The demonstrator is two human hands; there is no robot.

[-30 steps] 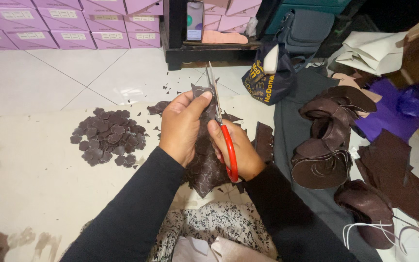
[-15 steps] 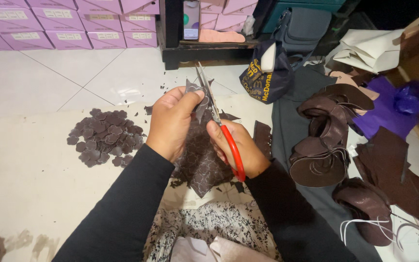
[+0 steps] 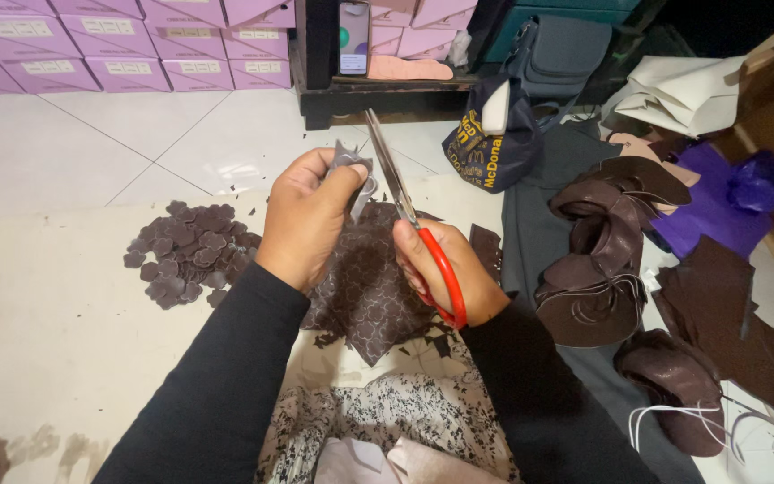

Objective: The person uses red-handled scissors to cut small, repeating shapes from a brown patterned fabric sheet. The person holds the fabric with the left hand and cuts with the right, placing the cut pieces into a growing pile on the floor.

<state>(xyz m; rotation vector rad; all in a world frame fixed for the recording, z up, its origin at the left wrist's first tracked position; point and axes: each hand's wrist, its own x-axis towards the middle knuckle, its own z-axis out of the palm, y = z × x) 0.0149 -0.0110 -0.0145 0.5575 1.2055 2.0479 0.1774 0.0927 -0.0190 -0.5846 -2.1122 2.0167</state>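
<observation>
Overhead view of a cutting station on the floor. You are sitting over a pale floor sheet [image 3: 64, 341] that is lying across white tiles [image 3: 91, 152], with a row of lilac boxes [image 3: 91, 45] running along the far wall. To your right, a heap of curled brown leather parts [image 3: 602, 269] is resting on a dark grey cloth [image 3: 530, 224].

At the centre, a brown patterned sheet [image 3: 369, 296] is hanging between your hands, its lower edge trailing onto the floor sheet. To its left, well apart from your hands, a pile of small cut pieces [image 3: 185, 260] is lying flat.

Your left hand [image 3: 306, 224] is pinching the top of the patterned sheet, fingers [image 3: 338, 179] clenched on the small tab [image 3: 353, 166] that is sticking up. Your right hand [image 3: 450, 269] is gripping the red-handled scissors [image 3: 400, 193], fingers through the loops. The blades are pointing away from you, just beside the tab; you cannot tell how wide they are standing.

As a judgement, the step in hand is trimming one small shape out of the sheet. The cut is calling for the left hand to be turning the tab while the blades are following its outline, clear of the pinching fingertips.
</observation>
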